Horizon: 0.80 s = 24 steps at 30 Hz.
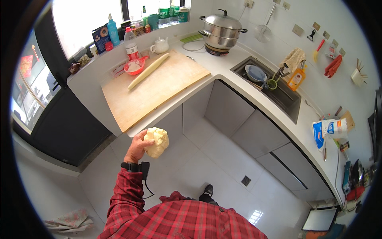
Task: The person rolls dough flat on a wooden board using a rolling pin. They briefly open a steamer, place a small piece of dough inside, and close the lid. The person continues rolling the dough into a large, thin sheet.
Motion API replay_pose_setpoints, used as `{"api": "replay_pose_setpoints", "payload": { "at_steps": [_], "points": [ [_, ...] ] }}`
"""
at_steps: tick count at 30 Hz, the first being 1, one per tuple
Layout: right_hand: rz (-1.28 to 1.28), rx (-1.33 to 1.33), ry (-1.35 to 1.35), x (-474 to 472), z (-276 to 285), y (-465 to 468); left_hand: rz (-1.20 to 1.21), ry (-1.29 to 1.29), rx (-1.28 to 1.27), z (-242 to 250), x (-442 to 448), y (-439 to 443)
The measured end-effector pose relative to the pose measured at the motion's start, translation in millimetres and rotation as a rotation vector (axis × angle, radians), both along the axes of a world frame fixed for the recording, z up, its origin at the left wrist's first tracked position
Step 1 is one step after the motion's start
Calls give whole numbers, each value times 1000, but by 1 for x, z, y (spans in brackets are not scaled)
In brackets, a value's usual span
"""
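My left hand [139, 145] grips a lump of pale yellow dough [157, 142], thumb across its front. Hand and dough are held in the air in front of the counter's near corner, over the floor. My right hand is out of view. Before me a wooden board [167, 86] lies on the white counter. A long roll of dough [148, 71], tapered at its far end, rests diagonally on the board. Beside it stands a red strainer-like bowl [134, 66] with white powder, probably flour, in it.
A steel steamer pot [222, 30] stands on an electric hotplate in the back corner. The sink [286, 103] on the right holds bowls and a green-rimmed cup. A plastic bottle [130, 44] and a white teapot [160, 45] stand behind the board. Farther right lies a flour-type bag [335, 128].
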State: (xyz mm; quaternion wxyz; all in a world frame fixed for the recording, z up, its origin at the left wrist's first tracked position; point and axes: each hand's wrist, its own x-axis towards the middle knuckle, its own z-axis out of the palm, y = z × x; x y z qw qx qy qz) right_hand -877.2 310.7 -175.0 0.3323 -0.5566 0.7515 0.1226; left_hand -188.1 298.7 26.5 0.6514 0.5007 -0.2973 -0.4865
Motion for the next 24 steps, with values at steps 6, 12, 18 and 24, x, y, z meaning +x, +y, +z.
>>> {"api": "replay_pose_setpoints", "payload": {
  "at_steps": [6, 12, 18, 24],
  "points": [
    [54, 62, 68, -70, -23, -97, 172, -99, -21, 46, -20, -53],
    [161, 86, 131, -142, -64, -190, 324, -249, -21, 69, -37, -127],
    [284, 12, 1, -72, -65, -280, 341, -315, -26, 65, -18, -201],
    [341, 31, -15, 41, -22, -369, 389, -352, 6, 54, 47, -294]
  ]
}}
